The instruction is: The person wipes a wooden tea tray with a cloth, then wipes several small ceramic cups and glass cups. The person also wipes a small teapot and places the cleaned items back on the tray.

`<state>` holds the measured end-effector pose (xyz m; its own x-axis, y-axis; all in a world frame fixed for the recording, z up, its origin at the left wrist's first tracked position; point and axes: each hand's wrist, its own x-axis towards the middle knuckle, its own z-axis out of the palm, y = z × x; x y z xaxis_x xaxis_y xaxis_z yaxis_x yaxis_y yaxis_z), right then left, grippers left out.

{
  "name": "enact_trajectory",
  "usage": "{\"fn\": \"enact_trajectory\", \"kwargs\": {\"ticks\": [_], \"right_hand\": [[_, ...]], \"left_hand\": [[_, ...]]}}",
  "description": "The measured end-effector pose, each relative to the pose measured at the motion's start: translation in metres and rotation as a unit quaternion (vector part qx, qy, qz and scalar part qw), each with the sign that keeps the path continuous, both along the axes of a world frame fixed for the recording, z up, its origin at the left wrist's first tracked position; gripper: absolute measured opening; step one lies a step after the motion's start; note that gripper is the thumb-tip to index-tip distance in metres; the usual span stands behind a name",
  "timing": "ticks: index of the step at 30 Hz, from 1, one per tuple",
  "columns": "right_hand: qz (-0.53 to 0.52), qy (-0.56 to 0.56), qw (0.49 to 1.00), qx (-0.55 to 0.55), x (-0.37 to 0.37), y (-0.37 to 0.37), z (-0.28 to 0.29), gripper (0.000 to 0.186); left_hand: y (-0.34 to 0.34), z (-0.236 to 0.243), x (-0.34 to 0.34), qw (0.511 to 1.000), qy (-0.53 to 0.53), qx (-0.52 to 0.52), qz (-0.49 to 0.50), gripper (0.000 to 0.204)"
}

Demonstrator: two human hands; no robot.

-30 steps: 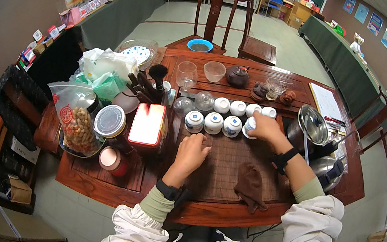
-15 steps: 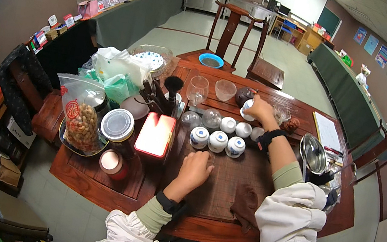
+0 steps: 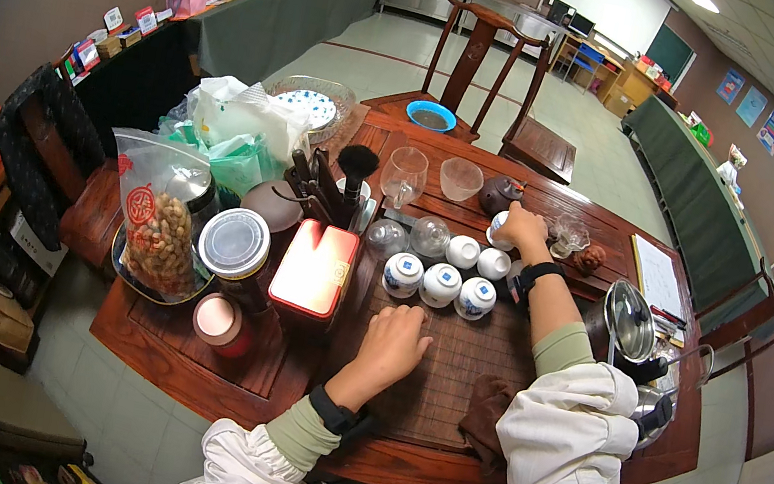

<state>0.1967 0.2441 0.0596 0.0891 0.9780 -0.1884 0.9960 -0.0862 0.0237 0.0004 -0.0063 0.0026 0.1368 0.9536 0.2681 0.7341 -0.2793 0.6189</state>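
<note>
My right hand (image 3: 522, 231) is closed round a white cup with blue marks (image 3: 498, 231), just in front of a dark brown teapot (image 3: 500, 194). My left hand (image 3: 394, 345) rests low over the slatted tea tray (image 3: 432, 371), its fingers curled under; whatever may be in them is hidden. Beyond it stand blue-and-white cups (image 3: 441, 285) in a row, bottoms up. Behind those are small white cups (image 3: 462, 252) and clear glass cups (image 3: 429, 237). A brown cloth (image 3: 486, 415) lies on the tray near its right front.
To the left stand a red tin (image 3: 314, 269), a lidded jar (image 3: 235, 245), a bag of nuts (image 3: 160, 236) and a tea-tool holder with a brush (image 3: 358, 164). A glass pitcher (image 3: 404, 176) and glass bowl (image 3: 460, 181) stand behind the cups. At right are a metal pot (image 3: 631, 321) and a clipboard (image 3: 658, 272).
The view has shifted slightly. My right hand keeps hold of the cup beside the teapot, and my left hand stays on the tray in much the same pose.
</note>
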Motion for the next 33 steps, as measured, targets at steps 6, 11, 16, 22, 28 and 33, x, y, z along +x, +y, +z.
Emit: {"fn": "enact_trajectory", "kwargs": {"ticks": [6, 11, 16, 22, 28, 33], "right_hand": [[-0.011, 0.009, 0.999, 0.041, 0.005, 0.004, -0.011, 0.063], [0.003, 0.021, 0.999, 0.047, 0.009, 0.006, -0.016, 0.069], [0.017, 0.021, 0.993, 0.116, 0.010, -0.018, -0.004, 0.070], [0.204, 0.089, 0.974, 0.049, 0.021, -0.067, 0.011, 0.057], [0.332, 0.044, 0.942, -0.011, 0.017, -0.120, -0.017, 0.059], [0.338, -0.022, 0.941, 0.022, 0.013, -0.131, -0.030, 0.058]], "left_hand": [[0.001, -0.001, 0.000, 1.000, 0.005, -0.004, -0.002, 0.029], [0.002, -0.004, 0.000, 1.000, 0.011, -0.012, -0.001, 0.029], [0.004, -0.008, 0.000, 1.000, -0.002, 0.014, -0.005, 0.027], [0.003, -0.010, 0.002, 1.000, -0.004, 0.007, -0.013, 0.027], [0.003, -0.012, 0.004, 1.000, -0.005, 0.003, -0.017, 0.028], [0.003, -0.010, 0.003, 1.000, -0.005, 0.009, -0.015, 0.028]]}}
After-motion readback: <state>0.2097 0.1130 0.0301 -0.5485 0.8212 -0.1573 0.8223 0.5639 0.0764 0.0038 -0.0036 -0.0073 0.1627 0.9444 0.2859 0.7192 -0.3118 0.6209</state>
